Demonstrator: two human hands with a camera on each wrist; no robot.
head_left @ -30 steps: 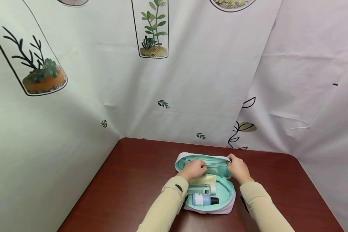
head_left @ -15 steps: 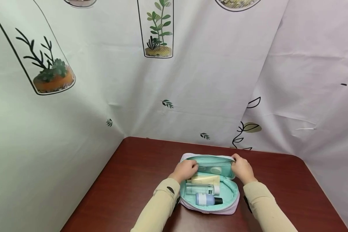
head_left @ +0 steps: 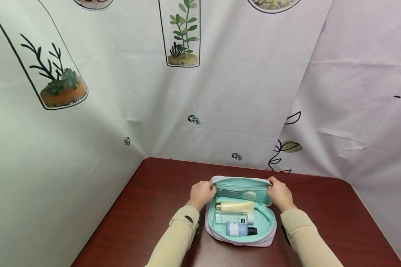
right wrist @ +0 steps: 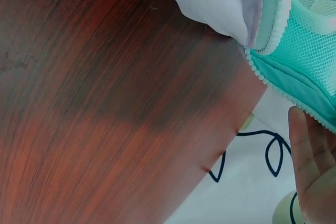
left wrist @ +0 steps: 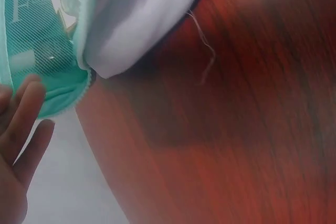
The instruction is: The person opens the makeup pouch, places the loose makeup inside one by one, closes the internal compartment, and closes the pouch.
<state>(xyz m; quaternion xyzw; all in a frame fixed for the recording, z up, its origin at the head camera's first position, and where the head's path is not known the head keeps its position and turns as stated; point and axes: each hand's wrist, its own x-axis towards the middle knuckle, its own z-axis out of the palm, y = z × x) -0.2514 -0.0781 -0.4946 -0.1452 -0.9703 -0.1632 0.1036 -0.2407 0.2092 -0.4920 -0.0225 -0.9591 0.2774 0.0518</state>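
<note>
A toiletry bag point(head_left: 240, 243), pale lilac outside and mint inside, lies unzipped on the table with its lid raised at the back. My left hand point(head_left: 201, 194) holds the lid's left edge; in the left wrist view its fingers point(left wrist: 32, 106) are at the mesh pocket point(left wrist: 39, 30). At the lid's upper right corner, my right hand point(head_left: 280, 194) grips the edge, its fingers point(right wrist: 299, 135) by the zipper teeth. Inside the base lie a cream-coloured tube point(head_left: 237, 207), a clear bottle with a white cap point(head_left: 232, 217) and a blue bottle with a black cap point(head_left: 237, 229). A round white item point(head_left: 249, 195) shows through the mesh.
The bag rests on a dark red wooden table point(head_left: 160, 207) with rounded back corners. White fabric point(head_left: 220, 111) printed with plants hangs behind and beside the table. A loose thread point(left wrist: 205, 43) sticks out near the bag in the left wrist view.
My left hand has moved left from inside the lid's pocket to the lid's left edge, uncovering the tube and mesh. My right hand keeps its grip on the lid's right corner.
</note>
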